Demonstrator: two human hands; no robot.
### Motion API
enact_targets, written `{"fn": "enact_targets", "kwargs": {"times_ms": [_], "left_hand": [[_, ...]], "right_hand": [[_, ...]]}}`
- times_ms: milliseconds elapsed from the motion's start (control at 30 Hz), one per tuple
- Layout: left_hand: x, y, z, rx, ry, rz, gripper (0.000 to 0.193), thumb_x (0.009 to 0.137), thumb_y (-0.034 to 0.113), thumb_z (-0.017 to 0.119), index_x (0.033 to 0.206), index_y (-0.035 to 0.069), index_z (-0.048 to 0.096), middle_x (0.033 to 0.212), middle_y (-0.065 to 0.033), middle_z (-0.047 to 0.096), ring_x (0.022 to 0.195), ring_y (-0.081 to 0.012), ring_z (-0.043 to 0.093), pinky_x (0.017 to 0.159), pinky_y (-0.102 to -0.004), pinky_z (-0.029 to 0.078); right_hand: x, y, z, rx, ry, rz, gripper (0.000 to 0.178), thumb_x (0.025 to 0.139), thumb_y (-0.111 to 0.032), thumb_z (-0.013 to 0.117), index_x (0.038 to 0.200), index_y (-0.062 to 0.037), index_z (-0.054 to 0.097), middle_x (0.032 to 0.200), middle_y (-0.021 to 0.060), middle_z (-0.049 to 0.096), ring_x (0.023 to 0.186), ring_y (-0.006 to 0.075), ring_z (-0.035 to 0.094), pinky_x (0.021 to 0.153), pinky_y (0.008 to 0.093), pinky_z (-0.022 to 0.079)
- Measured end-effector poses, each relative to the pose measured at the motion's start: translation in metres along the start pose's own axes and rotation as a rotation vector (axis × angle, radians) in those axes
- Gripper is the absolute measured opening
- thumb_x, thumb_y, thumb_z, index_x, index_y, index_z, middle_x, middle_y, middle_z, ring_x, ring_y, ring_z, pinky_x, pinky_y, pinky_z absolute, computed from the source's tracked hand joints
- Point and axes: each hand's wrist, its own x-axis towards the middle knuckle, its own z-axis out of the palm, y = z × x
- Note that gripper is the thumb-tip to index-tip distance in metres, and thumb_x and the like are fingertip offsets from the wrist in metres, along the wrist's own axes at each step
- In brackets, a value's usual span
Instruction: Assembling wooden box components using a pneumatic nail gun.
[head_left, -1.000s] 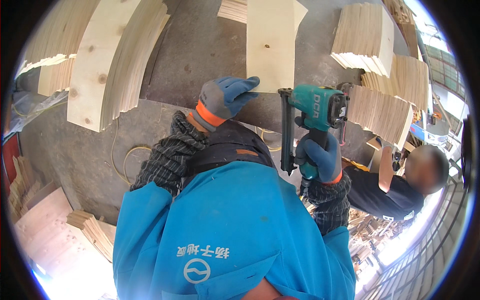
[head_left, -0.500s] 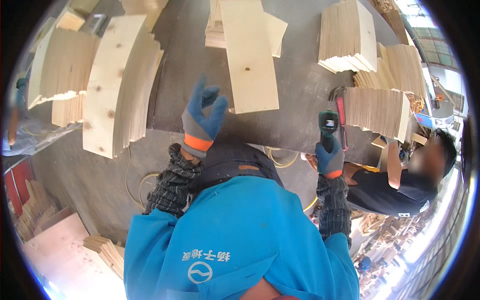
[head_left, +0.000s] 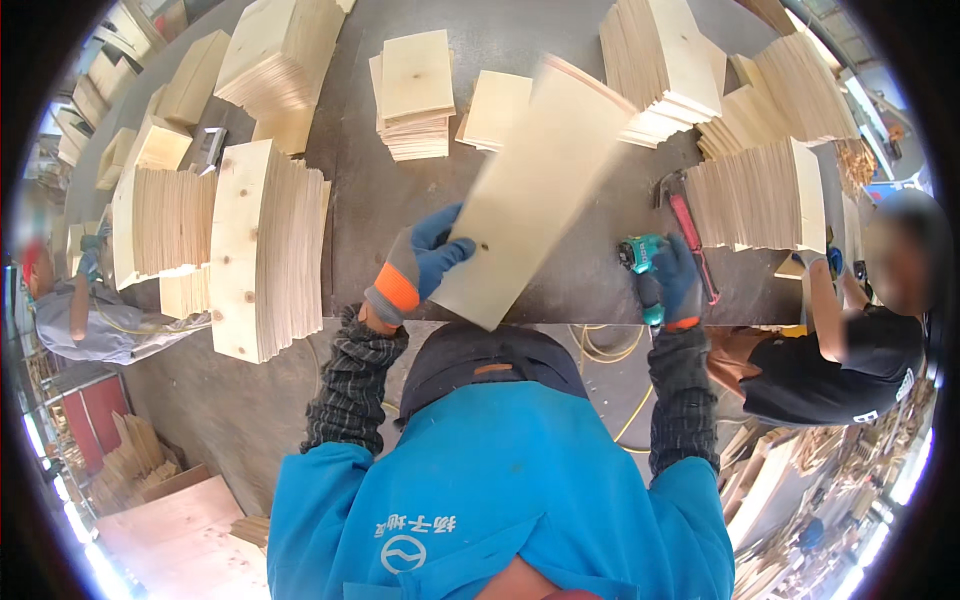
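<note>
My left hand [head_left: 428, 262], in a blue and grey glove with an orange cuff, grips a long pale wooden board [head_left: 530, 190] by its near left edge. The board slants over the tabletop, its far end blurred and pointing up to the right. At the table's near right, my gloved right hand [head_left: 680, 280] is closed around a teal and black pistol-grip power tool [head_left: 640, 254]. Just right of that hand lies a hammer [head_left: 690, 235] with a red handle. Beyond the board are short pale boards [head_left: 497, 110], partly covered by it.
Stacks of thin boards stand at the left [head_left: 245, 250], far left [head_left: 285, 50], far right [head_left: 660, 60] and right [head_left: 760, 195]. A smaller stack [head_left: 418, 80] sits at the back centre. One person [head_left: 830, 350] works at the right, another [head_left: 85, 310] at the left. Yellow hoses [head_left: 605, 345] lie below the table.
My left hand was open and empty; now it grips the board, which has swung from upright in view to slanting. My right hand with the power tool has moved slightly farther onto the table.
</note>
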Motion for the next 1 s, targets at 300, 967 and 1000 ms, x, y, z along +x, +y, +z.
{"fn": "enact_targets", "kwargs": {"times_ms": [300,967,1000], "left_hand": [[0.051,0.037,0.035,0.730,-0.594,-0.075,0.053,0.088,0.007,0.060,0.139,0.006,0.072,0.118,-0.0147,0.080,0.100,-0.0207,0.075,0.089,-0.0347,0.059],[0.282,-0.068,0.065,1.250,0.328,-0.218,0.125,0.079,0.072,0.081,0.172,0.015,0.021,0.176,-0.0269,0.021,0.161,-0.0495,0.022,0.129,-0.0576,0.028],[0.291,-0.065,0.066,1.266,0.280,-0.309,0.127,0.081,0.073,0.078,0.174,0.016,0.015,0.177,-0.0261,0.017,0.162,-0.0485,0.020,0.129,-0.0578,0.028]], "right_hand": [[-0.070,-0.028,-0.056,0.866,-0.448,-0.223,0.089,0.102,-0.065,0.062,0.151,0.0079,0.050,0.143,0.0199,0.064,0.128,0.0278,0.065,0.109,0.0424,0.052],[-0.242,0.061,0.003,1.430,0.358,0.404,0.044,0.103,-0.032,0.072,0.139,-0.0077,0.064,0.121,0.0075,0.076,0.093,0.0237,0.077,0.068,0.0368,0.063],[-0.245,0.059,0.008,1.468,0.380,0.428,0.043,0.103,-0.030,0.072,0.139,-0.0082,0.064,0.122,0.0079,0.076,0.096,0.0248,0.077,0.071,0.0395,0.065]]}}
